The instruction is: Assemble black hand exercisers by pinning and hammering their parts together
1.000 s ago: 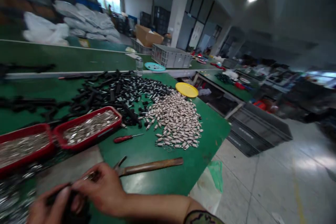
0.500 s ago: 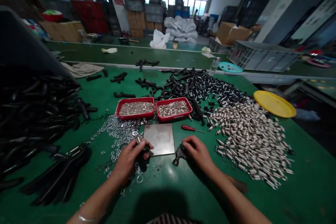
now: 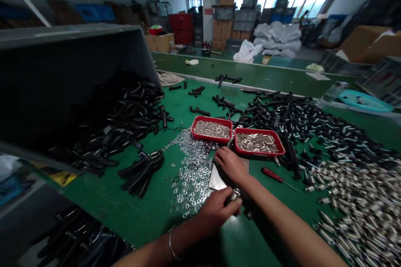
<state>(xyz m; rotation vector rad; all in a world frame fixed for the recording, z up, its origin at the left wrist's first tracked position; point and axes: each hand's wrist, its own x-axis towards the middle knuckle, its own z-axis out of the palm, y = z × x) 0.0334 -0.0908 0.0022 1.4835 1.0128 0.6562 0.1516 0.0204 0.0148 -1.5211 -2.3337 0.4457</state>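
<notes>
My left hand, with a bracelet at the wrist, is closed around a metal spring part low in the middle of the view. My right hand reaches across in front of it, over the metal plate, beside the pile of washers. Its fingers are curled down, and whatever they hold is hidden. Just beyond are a red tray of small rings and a red tray of small pins. A red screwdriver lies to the right.
A large grey bin with black handles lies tipped at the left. Bundled black parts sit nearer. Metal springs and black-headed bolts are heaped at the right.
The view has turned left. My right hand has left the hammer-like black part and moved left across the plate to the washers. My left hand still holds the spring part, now nearer my body.
</notes>
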